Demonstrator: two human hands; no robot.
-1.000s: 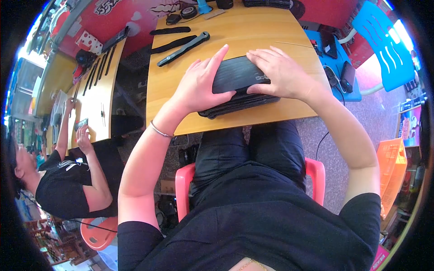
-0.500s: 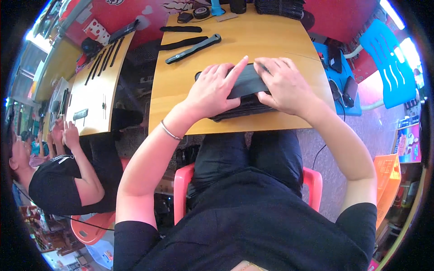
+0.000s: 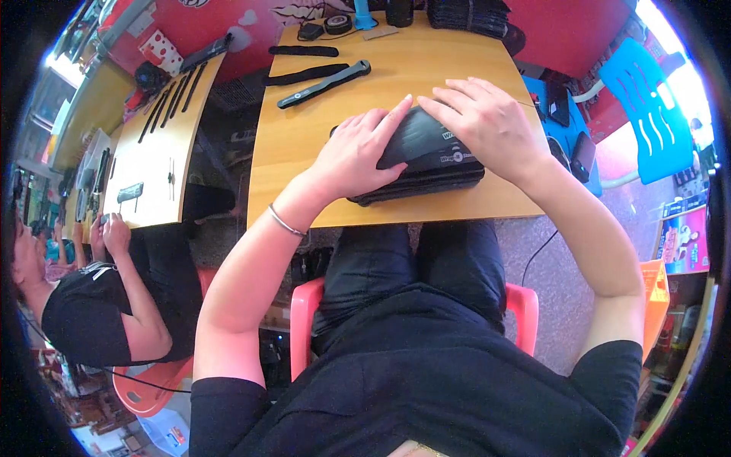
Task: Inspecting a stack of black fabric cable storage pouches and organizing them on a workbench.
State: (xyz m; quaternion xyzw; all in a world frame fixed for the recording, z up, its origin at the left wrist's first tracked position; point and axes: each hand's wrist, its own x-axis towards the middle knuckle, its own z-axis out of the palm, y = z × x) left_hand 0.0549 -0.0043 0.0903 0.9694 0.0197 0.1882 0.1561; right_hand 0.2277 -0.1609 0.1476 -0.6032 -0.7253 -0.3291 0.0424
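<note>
A stack of flat black sleeves (image 3: 426, 183) lies near the front edge of the wooden table (image 3: 304, 160). Its top piece, a smooth dark-grey sleeve (image 3: 417, 141) with pale printing at its right end, bulges slightly. My left hand (image 3: 356, 152) rests over the stack's left end, index finger and thumb stretched apart across that top piece. Over the right end hovers my right hand (image 3: 491, 126), its fingers extended to the far left; its thumb is hidden. Beyond my left hand lie a long grey strap-like piece with a rounded end (image 3: 324, 85) and two black strips (image 3: 304, 74).
At the table's far right sits another black stack (image 3: 470, 17); a tape roll (image 3: 338, 24) is at the back. A blue chair (image 3: 647, 114) and a blue surface with phone-like devices (image 3: 560, 103) stand right. On the left, a person in black (image 3: 106, 312) works at another table (image 3: 152, 183).
My right hand has lifted off the top sleeve and shifted right, uncovering its printed end. My left hand stays nearly in place. The view has tilted slightly.
</note>
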